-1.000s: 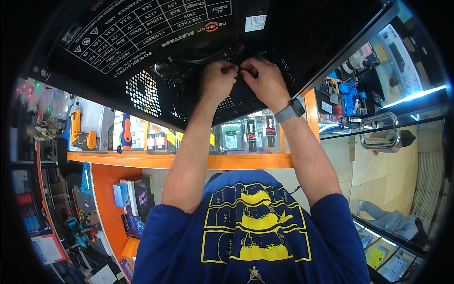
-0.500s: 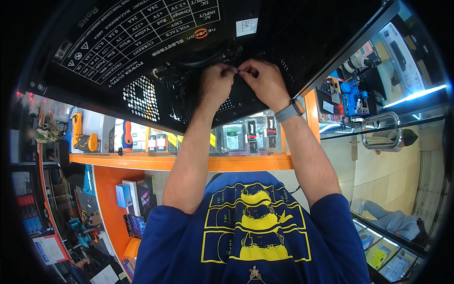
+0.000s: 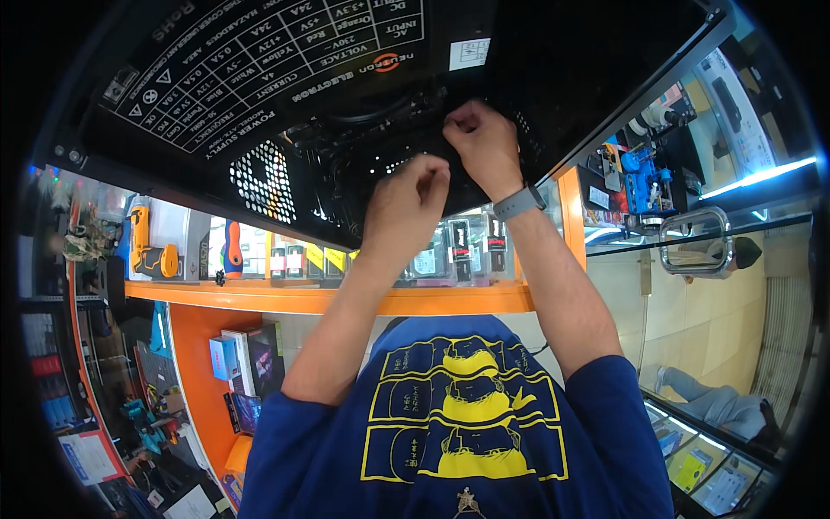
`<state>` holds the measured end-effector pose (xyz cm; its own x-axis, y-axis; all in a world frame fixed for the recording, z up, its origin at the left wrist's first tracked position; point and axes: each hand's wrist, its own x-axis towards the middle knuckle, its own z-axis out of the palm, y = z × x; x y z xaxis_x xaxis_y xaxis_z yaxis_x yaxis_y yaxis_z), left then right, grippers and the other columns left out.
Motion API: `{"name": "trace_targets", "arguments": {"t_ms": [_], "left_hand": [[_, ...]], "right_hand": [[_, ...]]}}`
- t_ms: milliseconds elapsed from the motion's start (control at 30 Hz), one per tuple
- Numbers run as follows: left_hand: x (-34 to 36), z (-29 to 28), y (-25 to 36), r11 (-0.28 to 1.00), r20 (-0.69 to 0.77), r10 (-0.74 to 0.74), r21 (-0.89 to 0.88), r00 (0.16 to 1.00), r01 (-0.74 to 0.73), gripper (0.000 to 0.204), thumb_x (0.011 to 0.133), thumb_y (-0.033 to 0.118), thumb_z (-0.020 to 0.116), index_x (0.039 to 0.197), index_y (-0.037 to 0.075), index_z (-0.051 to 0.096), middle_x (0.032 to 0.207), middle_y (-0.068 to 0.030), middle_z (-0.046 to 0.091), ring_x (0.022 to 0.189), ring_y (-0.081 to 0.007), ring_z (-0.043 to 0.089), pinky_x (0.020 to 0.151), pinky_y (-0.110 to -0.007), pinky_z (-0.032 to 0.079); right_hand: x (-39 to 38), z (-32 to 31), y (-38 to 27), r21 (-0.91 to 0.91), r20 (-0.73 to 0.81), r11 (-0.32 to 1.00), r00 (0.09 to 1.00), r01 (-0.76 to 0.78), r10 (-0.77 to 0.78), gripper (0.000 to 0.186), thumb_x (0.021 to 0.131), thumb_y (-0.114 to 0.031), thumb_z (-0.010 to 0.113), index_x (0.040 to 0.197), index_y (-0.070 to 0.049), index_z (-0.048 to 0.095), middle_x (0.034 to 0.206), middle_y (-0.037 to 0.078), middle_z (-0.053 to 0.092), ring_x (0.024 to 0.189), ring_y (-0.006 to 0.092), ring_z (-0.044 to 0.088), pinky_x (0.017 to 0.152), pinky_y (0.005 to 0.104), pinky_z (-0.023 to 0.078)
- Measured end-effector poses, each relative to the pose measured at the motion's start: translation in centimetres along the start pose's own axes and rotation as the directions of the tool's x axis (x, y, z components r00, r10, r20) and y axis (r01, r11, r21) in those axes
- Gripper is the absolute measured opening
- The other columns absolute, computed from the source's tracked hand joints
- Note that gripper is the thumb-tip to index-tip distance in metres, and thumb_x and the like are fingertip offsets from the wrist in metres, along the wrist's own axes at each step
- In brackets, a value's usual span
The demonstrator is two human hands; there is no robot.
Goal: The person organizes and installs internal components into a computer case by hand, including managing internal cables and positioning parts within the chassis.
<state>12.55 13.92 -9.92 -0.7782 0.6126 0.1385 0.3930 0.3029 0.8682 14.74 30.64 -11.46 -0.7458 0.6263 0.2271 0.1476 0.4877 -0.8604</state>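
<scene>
Across the top stands a black computer case [image 3: 571, 78], its inside facing me. A black power supply [image 3: 346, 69] with a printed white table fills its upper left part. Dark cables [image 3: 346, 186] hang beneath the power supply, mostly lost in shadow. My right hand [image 3: 486, 147], with a grey watch [image 3: 520, 203] on the wrist, is inside the case, thumb and fingers pinched together. Lower and to the left, my left hand [image 3: 405, 206] is in front of the case's lower edge, fingers curled against the thumb. Whatever either pinch may hold is too small to make out.
Behind the case, an orange-edged glass counter [image 3: 415, 299] displays boxed parts, with a yellow power drill [image 3: 151, 246] at its left. Blue tools [image 3: 644, 177] and a chrome handle [image 3: 696, 238] are on the right. A person in grey [image 3: 722, 406] appears at the lower right.
My hands were together, fingertips meeting inside the case. Now they are apart: the left has come down toward me and slightly right, the right has shifted slightly up and keeps its pinch.
</scene>
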Motion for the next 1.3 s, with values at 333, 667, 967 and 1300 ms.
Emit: {"name": "trace_targets", "arguments": {"t_ms": [333,667,967,1300], "left_hand": [[-2.8,-0.4,-1.7,0.977,0.031,0.198,0.08,0.98,-0.2,0.015,0.096,0.019,0.066,0.102,0.006,0.071,0.087,-0.0092,0.068,0.075,-0.0241,0.067,0.067,-0.035,0.052],[-3.1,-0.4,-2.1,0.967,0.058,0.237,0.081,0.97,-0.241,0.015,0.096,0.021,0.065,0.099,0.007,0.071,0.087,-0.0081,0.066,0.08,-0.0257,0.069,0.071,-0.037,0.053],[-3.0,-0.2,-2.3,0.956,0.063,0.263,0.114,0.963,-0.269,0.014,0.096,0.02,0.064,0.099,0.008,0.07,0.089,-0.0083,0.065,0.083,-0.0269,0.068,0.074,-0.039,0.053],[-3.2,0.0,-2.5,0.944,0.07,0.27,0.178,0.96,-0.279,0.014,0.097,0.023,0.062,0.101,0.011,0.069,0.093,-0.0064,0.064,0.087,-0.0266,0.067,0.082,-0.04,0.052]], "right_hand": [[-0.1,0.5,0.6,-0.032,-0.024,0.991,0.991,0.13,-0.131,0.018,0.087,-0.008,0.072,0.103,-0.001,0.076,0.093,0.016,0.076,0.082,0.0249,0.075,0.076,0.0325,0.057],[0.2,1.3,0.6,-0.034,-0.066,0.999,0.997,0.038,-0.04,0.018,0.087,-0.01,0.073,0.102,-0.002,0.077,0.093,0.011,0.078,0.082,0.0167,0.074,0.076,0.0286,0.055],[0.4,1.2,0.7,-0.131,-0.064,0.986,0.991,0.107,-0.116,0.019,0.085,-0.013,0.072,0.1,-0.003,0.078,0.086,0.014,0.076,0.078,0.0228,0.075,0.074,0.0323,0.057],[-0.1,1.7,0.3,-0.244,-0.096,0.956,0.977,0.16,-0.188,0.018,0.09,-0.015,0.073,0.102,-0.002,0.077,0.086,0.012,0.077,0.075,0.0181,0.074,0.07,0.0301,0.055]]}}
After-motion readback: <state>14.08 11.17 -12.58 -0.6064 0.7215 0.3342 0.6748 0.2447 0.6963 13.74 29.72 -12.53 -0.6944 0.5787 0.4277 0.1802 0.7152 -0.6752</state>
